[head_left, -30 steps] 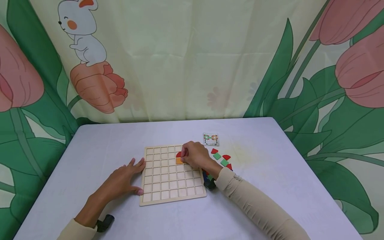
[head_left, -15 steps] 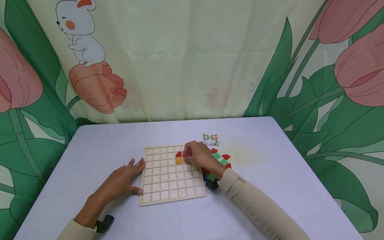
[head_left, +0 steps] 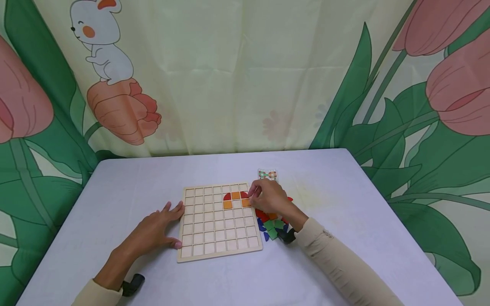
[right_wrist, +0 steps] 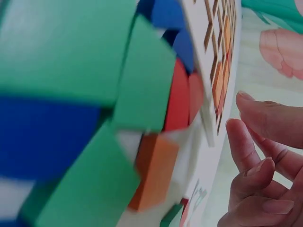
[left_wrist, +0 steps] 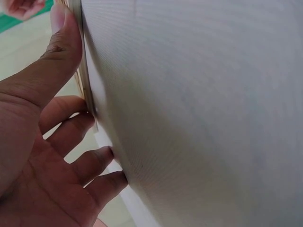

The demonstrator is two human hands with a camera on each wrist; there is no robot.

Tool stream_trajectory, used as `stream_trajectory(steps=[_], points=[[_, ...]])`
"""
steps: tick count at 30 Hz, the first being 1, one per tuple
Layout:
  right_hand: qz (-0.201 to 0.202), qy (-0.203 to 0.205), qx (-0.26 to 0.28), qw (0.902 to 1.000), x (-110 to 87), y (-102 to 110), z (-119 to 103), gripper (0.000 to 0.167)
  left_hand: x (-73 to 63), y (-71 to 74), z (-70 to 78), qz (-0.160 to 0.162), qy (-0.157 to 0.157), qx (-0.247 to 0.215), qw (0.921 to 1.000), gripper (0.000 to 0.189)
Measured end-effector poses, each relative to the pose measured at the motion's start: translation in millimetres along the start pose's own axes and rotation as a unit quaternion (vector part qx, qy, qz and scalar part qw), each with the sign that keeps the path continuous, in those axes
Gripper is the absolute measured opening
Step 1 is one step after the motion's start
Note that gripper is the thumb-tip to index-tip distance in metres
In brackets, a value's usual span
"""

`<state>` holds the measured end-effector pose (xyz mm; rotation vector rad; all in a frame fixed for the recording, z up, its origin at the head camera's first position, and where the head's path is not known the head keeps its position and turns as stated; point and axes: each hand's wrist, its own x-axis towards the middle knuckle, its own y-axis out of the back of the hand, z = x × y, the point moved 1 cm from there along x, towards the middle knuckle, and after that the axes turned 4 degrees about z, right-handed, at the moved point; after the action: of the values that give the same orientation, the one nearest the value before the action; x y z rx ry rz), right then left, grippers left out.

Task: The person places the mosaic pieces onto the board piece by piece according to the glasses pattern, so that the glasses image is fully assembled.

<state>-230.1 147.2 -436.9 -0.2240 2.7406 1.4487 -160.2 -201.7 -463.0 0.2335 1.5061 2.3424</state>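
Observation:
A wooden grid board (head_left: 214, 229) lies on the white table. In its upper right cells sit two red rounded pieces (head_left: 227, 197) and three orange squares (head_left: 235, 195), forming a small arch. My left hand (head_left: 155, 229) rests at the board's left edge, fingers spread; the left wrist view shows the thumb (left_wrist: 59, 47) along that edge. My right hand (head_left: 269, 196) hovers at the board's right edge, beside the lower right orange square. In the right wrist view its thumb (right_wrist: 270, 116) and index finger stand slightly apart with nothing between them.
Right of the board lies a pile of loose green pieces (head_left: 272, 229), with blue, red and orange ones, partly under my right wrist. A small pattern card (head_left: 267, 174) lies behind the right hand, partly covered. A printed curtain (head_left: 237, 85) hangs behind the table.
My right hand has moved right across the board to its edge, uncovering an orange square, a red piece and another orange square. The left hand has stayed at the left edge.

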Motion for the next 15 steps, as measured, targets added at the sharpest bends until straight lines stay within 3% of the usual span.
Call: stream_trajectory(steps=[5, 15], points=[[0.012, -0.027, 0.003, 0.9996, 1.3, 6.4, 12.3, 0.015, 0.2, 0.2, 0.1, -0.001, 0.001, 0.001, 1.0, 0.115], [0.029, -0.032, 0.002, 0.9991, 5.8, 23.4, 37.6, 0.015, 0.3, -0.3, 1.0, 0.002, 0.002, 0.0, 1.0, 0.114]])
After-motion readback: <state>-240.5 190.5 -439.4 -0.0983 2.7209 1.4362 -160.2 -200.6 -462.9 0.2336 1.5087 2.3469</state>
